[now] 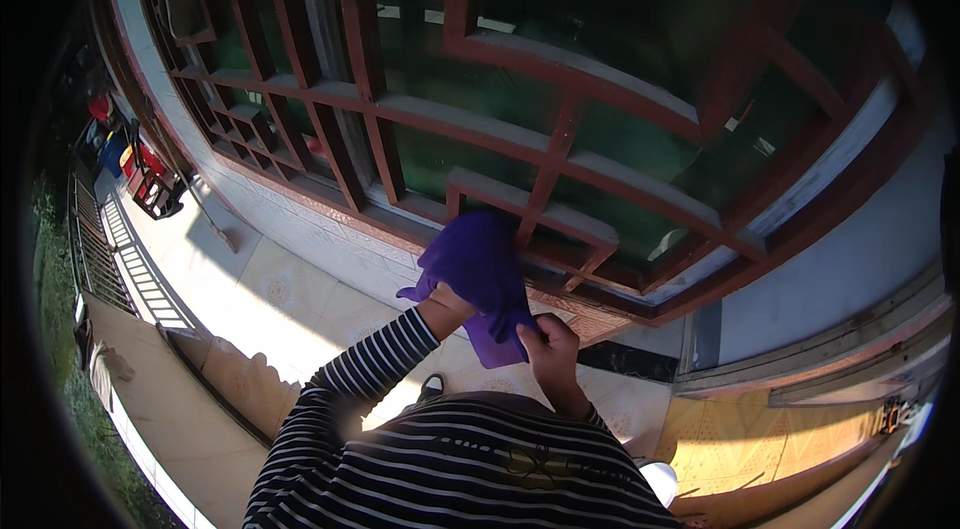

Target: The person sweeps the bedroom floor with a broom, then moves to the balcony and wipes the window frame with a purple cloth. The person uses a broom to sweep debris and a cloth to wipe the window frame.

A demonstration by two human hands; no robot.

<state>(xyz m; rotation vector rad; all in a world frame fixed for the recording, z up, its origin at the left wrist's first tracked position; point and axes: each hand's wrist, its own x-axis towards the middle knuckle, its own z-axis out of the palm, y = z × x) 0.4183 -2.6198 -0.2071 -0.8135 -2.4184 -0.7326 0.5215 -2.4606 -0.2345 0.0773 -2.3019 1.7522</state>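
A purple cloth [484, 274] hangs between my two hands, close to the lower edge of a window with a red-brown lattice frame [555, 161]. My left hand [448, 301] reaches under the cloth, which drapes over its fingers and hides them. At the cloth's lower right corner, my right hand [551, 349] pinches the fabric between thumb and bent fingers. Dark green glass [465, 97] lies behind the lattice bars. Whether the cloth touches the frame cannot be told.
Below the window runs a pale tiled wall [330, 229]. A broom [217, 229] leans at the left, near a brown chair [154, 191] and a blue container [112, 152]. A metal railing [94, 244] borders the tiled walkway. A white round object [660, 482] is at the lower right.
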